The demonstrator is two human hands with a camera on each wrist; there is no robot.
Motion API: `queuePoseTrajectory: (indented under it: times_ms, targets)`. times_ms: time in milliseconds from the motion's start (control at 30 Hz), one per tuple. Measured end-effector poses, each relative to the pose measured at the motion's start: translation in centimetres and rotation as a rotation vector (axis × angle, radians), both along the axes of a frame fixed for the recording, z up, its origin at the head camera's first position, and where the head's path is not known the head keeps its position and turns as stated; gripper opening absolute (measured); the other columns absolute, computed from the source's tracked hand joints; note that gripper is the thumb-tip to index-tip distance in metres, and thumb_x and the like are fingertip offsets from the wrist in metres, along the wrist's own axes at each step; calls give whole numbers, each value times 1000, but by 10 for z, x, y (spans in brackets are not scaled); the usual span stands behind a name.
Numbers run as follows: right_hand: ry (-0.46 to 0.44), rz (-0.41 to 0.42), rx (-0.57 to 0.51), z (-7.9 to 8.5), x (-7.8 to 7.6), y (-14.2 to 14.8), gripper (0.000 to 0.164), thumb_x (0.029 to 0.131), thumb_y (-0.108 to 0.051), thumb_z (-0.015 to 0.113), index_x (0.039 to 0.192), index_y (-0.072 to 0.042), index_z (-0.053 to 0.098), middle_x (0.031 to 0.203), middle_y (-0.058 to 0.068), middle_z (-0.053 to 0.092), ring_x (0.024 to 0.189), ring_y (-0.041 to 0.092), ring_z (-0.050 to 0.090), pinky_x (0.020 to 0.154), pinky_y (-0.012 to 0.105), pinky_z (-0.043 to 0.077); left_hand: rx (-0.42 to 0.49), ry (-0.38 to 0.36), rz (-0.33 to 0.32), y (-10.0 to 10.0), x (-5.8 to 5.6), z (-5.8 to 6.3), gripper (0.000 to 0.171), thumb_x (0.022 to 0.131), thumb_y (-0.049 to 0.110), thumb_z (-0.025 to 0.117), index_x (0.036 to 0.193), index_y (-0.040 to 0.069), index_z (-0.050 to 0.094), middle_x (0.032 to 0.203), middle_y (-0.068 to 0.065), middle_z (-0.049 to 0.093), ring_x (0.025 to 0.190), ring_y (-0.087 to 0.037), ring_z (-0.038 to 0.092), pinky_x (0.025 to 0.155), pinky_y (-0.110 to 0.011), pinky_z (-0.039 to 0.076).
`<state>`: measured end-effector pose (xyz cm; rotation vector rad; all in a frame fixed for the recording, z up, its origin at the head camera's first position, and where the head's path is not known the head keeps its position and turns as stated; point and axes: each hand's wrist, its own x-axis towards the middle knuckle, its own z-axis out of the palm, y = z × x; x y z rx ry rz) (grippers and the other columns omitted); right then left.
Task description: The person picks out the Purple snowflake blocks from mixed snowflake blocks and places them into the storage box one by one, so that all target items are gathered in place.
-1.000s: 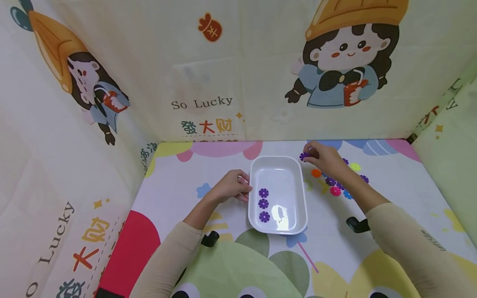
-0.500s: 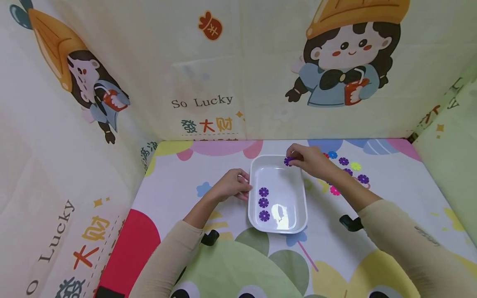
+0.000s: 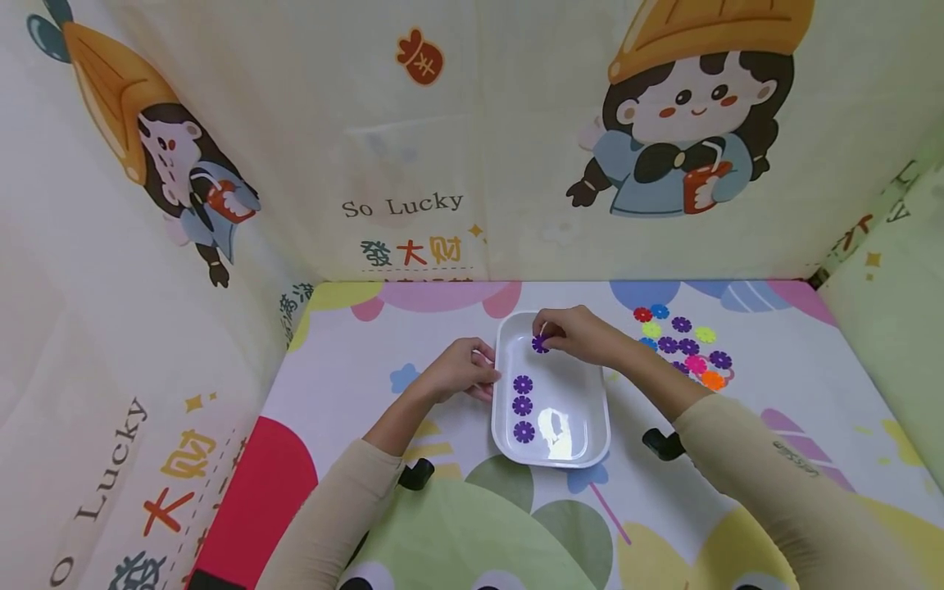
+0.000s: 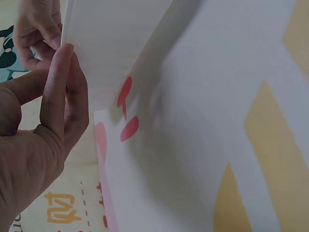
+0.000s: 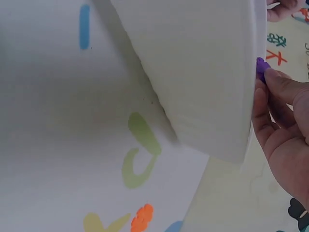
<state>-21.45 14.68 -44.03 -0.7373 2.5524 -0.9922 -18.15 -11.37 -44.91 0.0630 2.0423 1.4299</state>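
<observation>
A white rectangular tray [image 3: 549, 459] stands on the table, with three purple snowflake discs [image 3: 522, 406] in a column along its left side. My left hand [image 3: 459, 369] holds the tray's left rim; in the left wrist view, its fingertips [image 4: 67, 48] are right at that rim. Over the tray's far part, my right hand [image 3: 583, 334] pinches another purple snowflake disc [image 3: 540, 344] between thumb and fingers. That disc [image 5: 261, 67] shows partly above the rim in the right wrist view. It lines up roughly beyond the column, slightly to the right.
Several loose snowflake discs in purple, red, blue, yellow, pink and orange lie right of the tray, among them an orange disc [image 3: 713, 380]. A patterned cloth [image 3: 354, 344] covers the table. Printed fabric walls [image 3: 413, 164] rise behind and at both sides.
My right hand has carried the purple snowflake disc leftward from beyond the tray's right edge to over its inside, uncovering more loose discs. My left hand stays at the rim.
</observation>
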Motion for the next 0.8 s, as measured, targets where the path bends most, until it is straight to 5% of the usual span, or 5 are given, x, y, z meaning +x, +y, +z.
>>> queuePoseTrajectory:
  times_ms: [433,800]
  targets:
    - [70,62,79,-23,-11,-21,15,94,-7,75,106,-11,70,101,4,75,92,19,70,89,36,67,-9,7,-3,0,-2,-3,34,96,2,70,125,-6,55,97,-24,70,65,-20,73,74,-49,68]
    - [5,53,16,-33,-8,-26,12,95,-2,72,106,-6,71,104,9,75,99,25,72,90,38,67,4,3,-2,-1,-1,-2,28,96,0,70,120,-4,55,94,-23,69,64,-20,72,74,-50,68]
